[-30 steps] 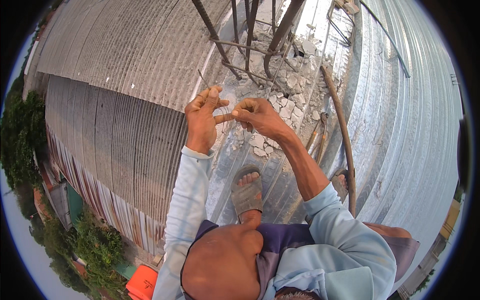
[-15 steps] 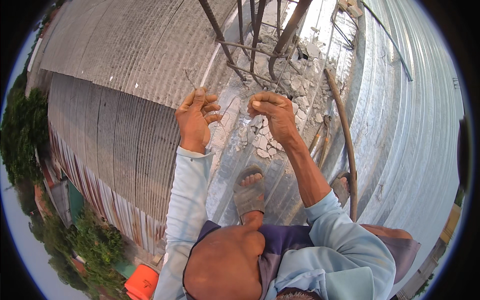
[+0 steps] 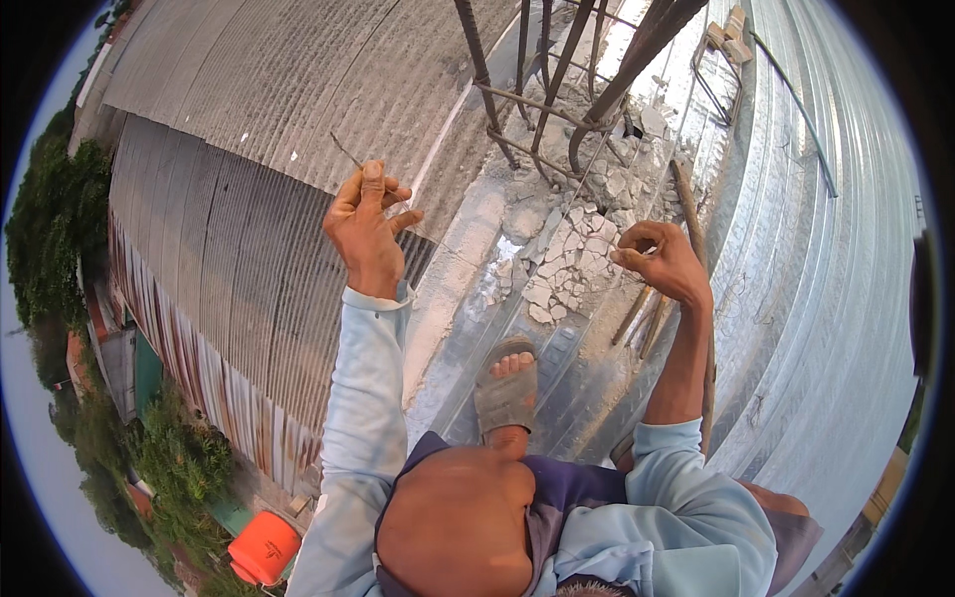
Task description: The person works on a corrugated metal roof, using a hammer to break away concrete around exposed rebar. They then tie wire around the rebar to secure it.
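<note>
My left hand [image 3: 368, 239] is raised over the edge of the grey corrugated roof, thumb and fingers pinched together. A thin piece of wire [image 3: 345, 150] sticks up out of that pinch. Off to the right, my right hand [image 3: 665, 267] is bent into a pinch above the broken concrete [image 3: 567, 261]; whatever its fingertips hold is too fine to make out. Beyond both hands stands a cage of rusty rebar [image 3: 569, 80] tied with crossbars. Close below my right hand lie the two handles of a long-handled tool [image 3: 631, 316], its head hidden.
A wooden stick [image 3: 688, 207] lies along the shiny metal roofing [image 3: 796, 298]. Farther off are a bent rod frame [image 3: 710, 88], small blocks [image 3: 734, 38] and a thin bluish-green rod [image 3: 796, 103]. The grey roof [image 3: 249, 219] drops away on the left, with an orange container [image 3: 265, 548] below.
My hands have drawn apart: the right has swung right and lower, the left slightly left and up. The wire in my left hand shows more clearly, and the view has shifted a little.
</note>
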Motion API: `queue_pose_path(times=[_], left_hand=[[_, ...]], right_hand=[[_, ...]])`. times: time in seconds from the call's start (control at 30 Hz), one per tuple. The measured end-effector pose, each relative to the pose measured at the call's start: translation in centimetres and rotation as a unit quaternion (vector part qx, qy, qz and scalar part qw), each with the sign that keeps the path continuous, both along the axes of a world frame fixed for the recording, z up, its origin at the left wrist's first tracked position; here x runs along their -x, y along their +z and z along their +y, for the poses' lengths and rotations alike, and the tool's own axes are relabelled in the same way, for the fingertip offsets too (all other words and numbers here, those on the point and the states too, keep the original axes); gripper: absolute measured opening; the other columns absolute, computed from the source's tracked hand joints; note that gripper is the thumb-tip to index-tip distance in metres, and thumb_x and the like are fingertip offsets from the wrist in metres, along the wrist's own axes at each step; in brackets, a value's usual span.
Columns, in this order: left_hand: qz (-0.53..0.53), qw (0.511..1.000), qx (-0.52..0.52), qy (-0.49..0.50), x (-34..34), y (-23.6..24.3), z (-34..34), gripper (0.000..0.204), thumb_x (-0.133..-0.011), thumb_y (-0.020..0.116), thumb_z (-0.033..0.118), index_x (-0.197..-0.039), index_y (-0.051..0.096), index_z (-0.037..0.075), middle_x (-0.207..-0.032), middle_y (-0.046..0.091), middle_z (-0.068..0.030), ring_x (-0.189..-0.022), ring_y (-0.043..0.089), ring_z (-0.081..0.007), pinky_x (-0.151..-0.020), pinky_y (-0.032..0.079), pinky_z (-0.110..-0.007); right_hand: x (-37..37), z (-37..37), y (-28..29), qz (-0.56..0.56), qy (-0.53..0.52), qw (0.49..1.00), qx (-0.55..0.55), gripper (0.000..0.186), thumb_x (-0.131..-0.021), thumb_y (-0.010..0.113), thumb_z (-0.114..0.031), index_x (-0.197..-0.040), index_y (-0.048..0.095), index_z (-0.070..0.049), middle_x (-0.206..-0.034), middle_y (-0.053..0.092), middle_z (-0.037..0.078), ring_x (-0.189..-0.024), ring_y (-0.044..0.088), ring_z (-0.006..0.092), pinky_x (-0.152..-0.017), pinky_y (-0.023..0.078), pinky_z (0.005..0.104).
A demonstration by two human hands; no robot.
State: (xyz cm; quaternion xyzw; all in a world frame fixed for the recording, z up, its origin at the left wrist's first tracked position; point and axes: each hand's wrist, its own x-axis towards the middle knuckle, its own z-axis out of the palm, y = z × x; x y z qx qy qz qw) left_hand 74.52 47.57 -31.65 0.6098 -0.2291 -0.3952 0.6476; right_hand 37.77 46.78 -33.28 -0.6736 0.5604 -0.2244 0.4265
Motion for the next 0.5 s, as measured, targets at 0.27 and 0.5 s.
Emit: queue_pose_path(times=[0.27, 0.5], left_hand=[[-0.036, 0.993, -0.044, -0.108, 5.0, 2.2, -0.8, 0.036, -0.096, 0.073, 0.028, -0.111, 0.071, -0.005, -0.083, 0.063, -0.0054, -0.073, 0.065, -0.0137, -0.052, 0.063, -0.030], [-0.024, 0.980, -0.058, -0.187, 6.0, 1.8, -1.0, 0.041, -0.095, 0.075, 0.033, -0.110, 0.071, -0.004, -0.079, 0.061, -0.0040, -0.065, 0.061, -0.0104, -0.048, 0.056, -0.026]], right_hand=[[-9.9, 0.5, 5.6, -0.187, -0.049, 0.981, 0.034, 0.028, -0.091, 0.076, -0.020, -0.108, 0.072, 0.003, -0.093, 0.071, 0.011, -0.077, 0.067, 0.0228, -0.070, 0.053, 0.0337], [-14.0, 0.5, 0.4, -0.163, 0.047, 0.985, 0.028, 0.017, -0.092, 0.075, -0.016, -0.100, 0.073, -0.002, -0.085, 0.063, 0.003, -0.077, 0.059, 0.0142, -0.068, 0.050, 0.0321]])
